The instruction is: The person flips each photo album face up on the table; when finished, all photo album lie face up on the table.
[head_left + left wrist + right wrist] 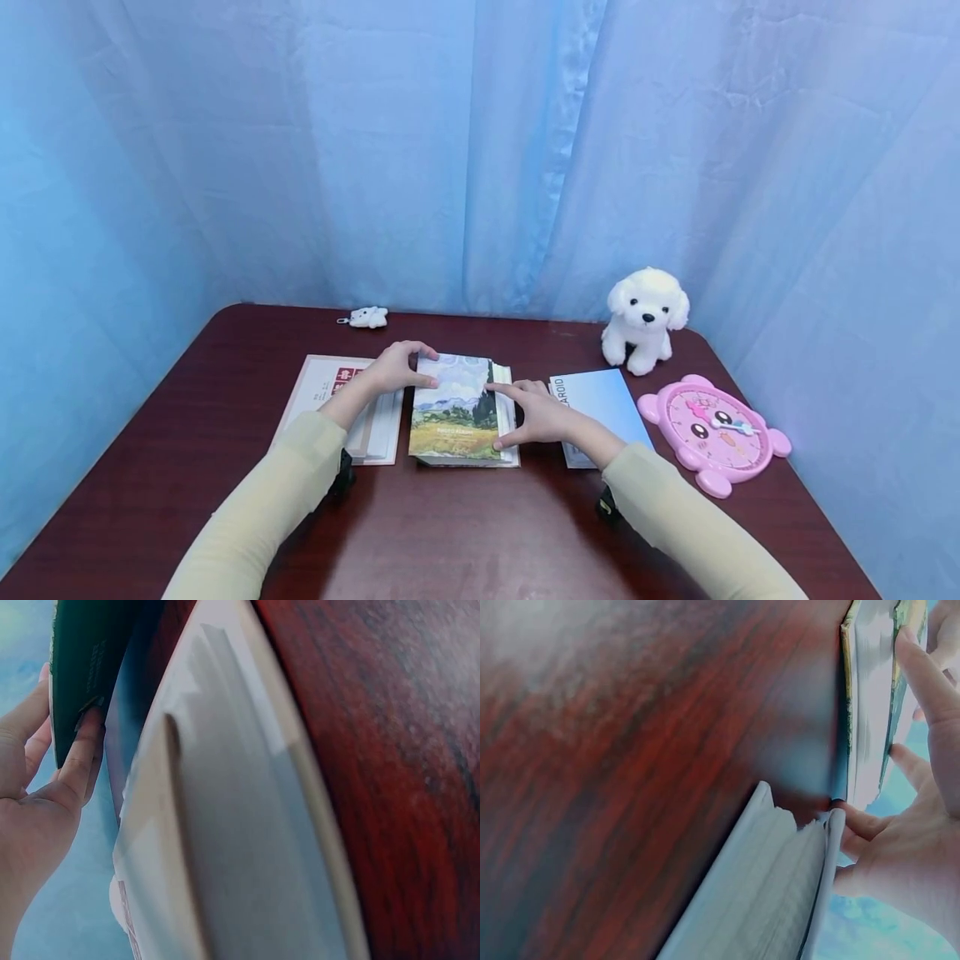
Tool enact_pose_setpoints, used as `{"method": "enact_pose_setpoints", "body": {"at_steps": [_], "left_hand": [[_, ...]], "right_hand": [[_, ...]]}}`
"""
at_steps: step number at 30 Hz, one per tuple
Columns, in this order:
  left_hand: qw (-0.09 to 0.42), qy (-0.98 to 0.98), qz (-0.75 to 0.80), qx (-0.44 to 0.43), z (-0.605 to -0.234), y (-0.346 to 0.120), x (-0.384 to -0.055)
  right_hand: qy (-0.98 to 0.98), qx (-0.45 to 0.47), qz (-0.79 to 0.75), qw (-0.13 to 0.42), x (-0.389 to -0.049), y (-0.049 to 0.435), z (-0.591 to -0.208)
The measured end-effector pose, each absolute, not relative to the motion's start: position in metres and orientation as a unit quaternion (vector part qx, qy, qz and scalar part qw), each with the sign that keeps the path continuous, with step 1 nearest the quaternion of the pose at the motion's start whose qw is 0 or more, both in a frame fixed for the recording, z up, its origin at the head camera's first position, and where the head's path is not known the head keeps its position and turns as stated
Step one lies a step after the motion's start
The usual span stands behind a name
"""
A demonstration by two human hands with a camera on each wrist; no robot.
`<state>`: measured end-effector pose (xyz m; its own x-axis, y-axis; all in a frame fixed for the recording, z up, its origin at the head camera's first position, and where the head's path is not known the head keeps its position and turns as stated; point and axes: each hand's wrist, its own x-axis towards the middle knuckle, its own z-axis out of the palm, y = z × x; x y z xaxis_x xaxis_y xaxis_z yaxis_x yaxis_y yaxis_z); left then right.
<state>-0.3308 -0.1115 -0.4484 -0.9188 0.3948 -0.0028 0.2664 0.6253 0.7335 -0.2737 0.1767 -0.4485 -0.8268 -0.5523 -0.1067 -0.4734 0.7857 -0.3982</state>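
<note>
A: You have the photo album point(453, 408) near the middle of the desk point(465, 542), painted cover facing up and page edges showing along its right side.

B: Your left hand point(397, 367) has its fingers bent about the spine side, thumb and forefinger apart, tips against the album; they have hold of that edge.

A: Your right hand point(540, 412) is at the opposite side. Thumb and forefinger are spread wide at the cover's right edge, and the other fingers bend in by the pages, so you have hold of that side too. Is the album resting on the desk?

B: It is low over the wood, but I can't tell whether your hands bear its weight.

A: Just left of it lies a white book point(386, 437) with red squares, partly under your left forearm.

B: On the other side, near your right hand, a pale blue book point(600, 404) lies flat, your forearm crossing above it.

A: Farther right you have a pink clock point(720, 433), face up, and behind it a white toy dog point(647, 321) sitting upright.

B: A small white keyring point(367, 317) lies near the far edge, and blue curtains point(375, 167) hang behind everything.
</note>
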Motion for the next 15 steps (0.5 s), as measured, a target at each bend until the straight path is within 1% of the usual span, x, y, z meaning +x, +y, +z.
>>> {"method": "enact_pose_setpoints", "body": {"at_steps": [7,15], "left_hand": [[0.090,0.896,0.394,0.183,-0.4521,-0.1110,-0.3305],[0.085,0.898,0.380,0.206,-0.4486,-0.1108,-0.3244]], "right_hand": [[0.944,-0.265,-0.162,0.114,-0.2726,0.1764,-0.4483],[0.938,-0.281,-0.177,0.100,-0.2706,0.1770,-0.4455]]}}
